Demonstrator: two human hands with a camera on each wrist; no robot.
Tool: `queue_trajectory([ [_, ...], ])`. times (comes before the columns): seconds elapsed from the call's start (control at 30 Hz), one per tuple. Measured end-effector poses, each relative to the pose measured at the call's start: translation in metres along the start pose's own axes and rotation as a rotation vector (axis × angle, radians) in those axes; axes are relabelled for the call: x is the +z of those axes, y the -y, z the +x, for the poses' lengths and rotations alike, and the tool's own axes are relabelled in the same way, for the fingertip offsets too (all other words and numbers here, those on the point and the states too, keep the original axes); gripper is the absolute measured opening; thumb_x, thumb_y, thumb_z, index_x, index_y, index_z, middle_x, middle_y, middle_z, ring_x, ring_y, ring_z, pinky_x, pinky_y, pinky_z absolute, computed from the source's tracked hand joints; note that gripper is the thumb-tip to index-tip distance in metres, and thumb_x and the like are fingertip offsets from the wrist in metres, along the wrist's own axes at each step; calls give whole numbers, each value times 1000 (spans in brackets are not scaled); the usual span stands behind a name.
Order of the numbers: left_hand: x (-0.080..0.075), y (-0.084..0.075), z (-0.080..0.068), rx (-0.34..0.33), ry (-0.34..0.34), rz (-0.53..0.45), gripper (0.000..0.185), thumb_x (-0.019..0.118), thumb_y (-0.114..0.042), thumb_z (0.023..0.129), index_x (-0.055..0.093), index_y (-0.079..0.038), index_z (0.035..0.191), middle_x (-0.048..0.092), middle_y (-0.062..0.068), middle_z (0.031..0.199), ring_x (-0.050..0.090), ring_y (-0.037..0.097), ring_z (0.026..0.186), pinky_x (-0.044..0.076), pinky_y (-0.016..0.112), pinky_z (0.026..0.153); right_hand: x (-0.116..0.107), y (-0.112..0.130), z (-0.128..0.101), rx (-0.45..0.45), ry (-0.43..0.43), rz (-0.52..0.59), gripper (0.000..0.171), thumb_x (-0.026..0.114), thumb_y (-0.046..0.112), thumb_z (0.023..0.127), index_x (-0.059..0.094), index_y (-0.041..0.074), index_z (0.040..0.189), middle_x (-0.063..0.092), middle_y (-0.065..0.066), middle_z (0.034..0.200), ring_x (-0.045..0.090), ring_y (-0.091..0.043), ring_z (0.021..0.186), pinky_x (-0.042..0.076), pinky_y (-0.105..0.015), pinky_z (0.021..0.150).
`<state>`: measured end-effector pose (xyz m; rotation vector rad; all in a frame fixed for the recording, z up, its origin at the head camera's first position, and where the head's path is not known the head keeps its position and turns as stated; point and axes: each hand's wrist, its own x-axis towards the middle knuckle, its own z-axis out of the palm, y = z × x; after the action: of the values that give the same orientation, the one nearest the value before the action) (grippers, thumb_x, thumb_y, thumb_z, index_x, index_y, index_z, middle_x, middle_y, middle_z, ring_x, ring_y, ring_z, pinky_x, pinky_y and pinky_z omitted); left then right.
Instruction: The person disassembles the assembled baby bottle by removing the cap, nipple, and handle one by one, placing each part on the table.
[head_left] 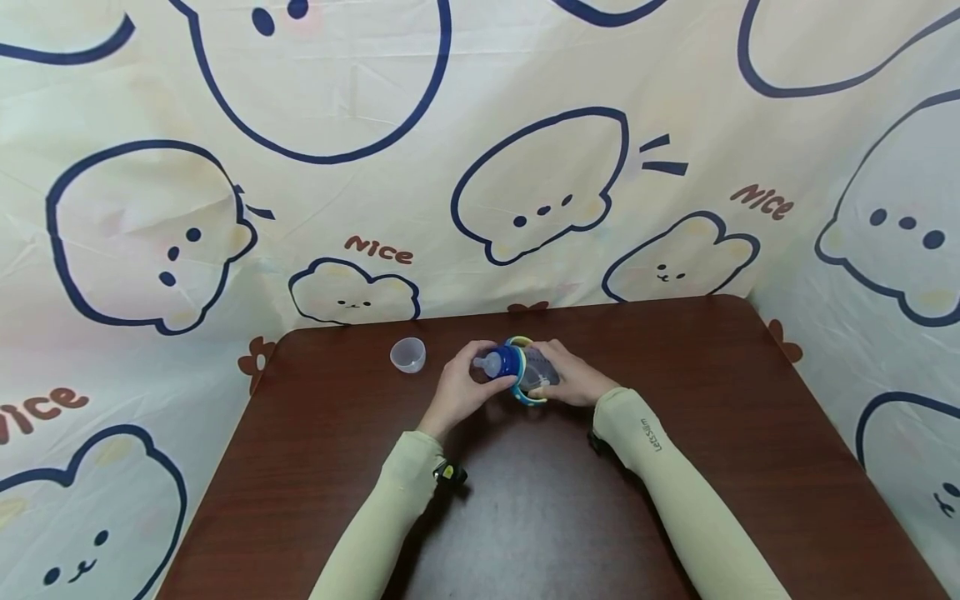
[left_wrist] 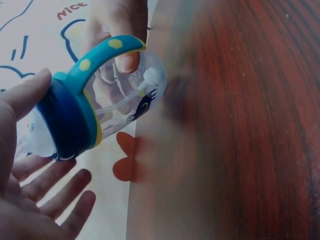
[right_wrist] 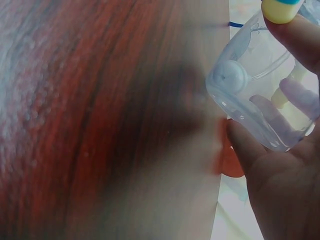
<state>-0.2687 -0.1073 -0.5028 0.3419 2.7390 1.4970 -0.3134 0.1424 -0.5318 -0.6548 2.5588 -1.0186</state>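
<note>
Hands meet over the far middle of the smooth, dark wooden table [head_left: 675,467]. Your right hand [head_left: 573,377] curls round the clear plastic body of the baby bottle [head_left: 525,371], held on its side off the surface. Your left hand [head_left: 461,390] cups its blue collar, fingers [left_wrist: 50,187] loosely spread. Curved teal handles arch over it. Just left stands a small translucent cap [head_left: 408,354].
</note>
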Motion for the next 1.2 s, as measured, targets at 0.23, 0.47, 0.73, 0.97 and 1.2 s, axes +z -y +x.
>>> queue_trajectory([
  [0.23,0,2,0,83,63,-62,73,87,-31,86,51,-25,148,56,2,145,57,27,129,57,49,101,1,0,1,16,-1,-4,83,80,41,91,32,31,157,41,-6,143,48,-29,129,47,-54,110],
  [0.47,0,4,2,99,70,-96,70,87,-24,86,52,-23,147,56,2,144,57,28,129,58,47,100,2,0,1,4,-8,-14,83,80,41,91,32,31,157,40,-7,144,48,-29,128,48,-54,108],
  [0.73,1,3,2,89,67,-105,67,86,-25,87,54,-20,145,56,5,142,58,30,127,59,48,98,0,-2,0,8,-6,-7,83,80,41,91,32,31,157,40,-6,143,49,-29,127,48,-54,108],
  [0.97,2,2,3,69,45,-103,62,86,-31,87,56,-24,142,58,3,140,58,29,124,55,52,103,-2,1,-1,5,-4,-4,82,80,39,91,31,31,157,40,-6,142,49,-29,127,48,-53,108],
  [1.2,0,2,0,49,32,-87,63,86,-35,86,56,-25,141,60,2,139,58,26,124,55,49,104,1,1,-1,8,-3,-5,83,79,42,92,31,30,158,40,-7,143,49,-29,127,48,-54,107],
])
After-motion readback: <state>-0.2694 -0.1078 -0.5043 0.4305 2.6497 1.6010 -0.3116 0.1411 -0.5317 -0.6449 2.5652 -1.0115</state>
